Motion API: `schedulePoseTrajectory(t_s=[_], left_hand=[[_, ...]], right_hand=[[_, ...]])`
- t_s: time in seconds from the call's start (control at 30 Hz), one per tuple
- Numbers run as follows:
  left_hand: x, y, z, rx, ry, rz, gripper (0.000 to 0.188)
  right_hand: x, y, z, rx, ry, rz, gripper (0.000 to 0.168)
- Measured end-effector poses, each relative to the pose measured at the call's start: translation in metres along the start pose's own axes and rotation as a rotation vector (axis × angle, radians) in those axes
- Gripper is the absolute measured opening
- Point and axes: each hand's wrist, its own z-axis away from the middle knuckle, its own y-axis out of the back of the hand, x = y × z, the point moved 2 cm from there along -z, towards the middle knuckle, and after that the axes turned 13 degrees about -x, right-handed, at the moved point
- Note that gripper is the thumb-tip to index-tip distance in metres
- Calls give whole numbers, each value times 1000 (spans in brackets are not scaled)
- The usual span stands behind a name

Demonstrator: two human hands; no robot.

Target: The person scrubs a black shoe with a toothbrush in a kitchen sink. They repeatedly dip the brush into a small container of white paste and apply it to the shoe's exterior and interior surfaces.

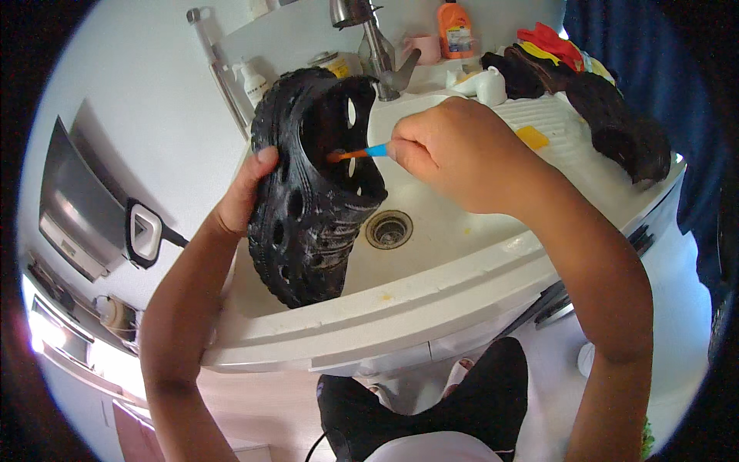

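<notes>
My left hand point(248, 187) grips a wet black foam clog point(312, 219) by its side, thumb on the upper rim, other fingers hidden behind it. The clog is tilted up inside a white sink point(439, 231), left of the drain point(389, 230), its foot opening facing right. Closed around a slim brush with a blue and orange handle point(376, 151), my right hand point(444, 153) is at the right of the clog. The brush's far end reaches into the clog's opening; its bristles are hard to make out. Whitish residue marks the clog's strap and upper.
Behind the sink stand a metal faucet point(378, 58), an orange bottle point(455, 32), a pink cup point(426, 49) and a white pump bottle point(253, 84). On the ribbed ledge at right lie a yellow piece point(532, 137), a dark shoe-like item point(626, 130) and colourful cloths point(551, 46).
</notes>
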Motion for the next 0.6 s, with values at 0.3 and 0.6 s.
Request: schedulePoseTrajectory(t_s=[0.3, 0.6], left_hand=[[-3, 1, 1, 17, 128, 48, 85], [0, -1, -2, -44, 79, 73, 86]], right_hand=[[3, 7, 4, -74, -21, 68, 32], [3, 20, 8, 10, -50, -1, 26]])
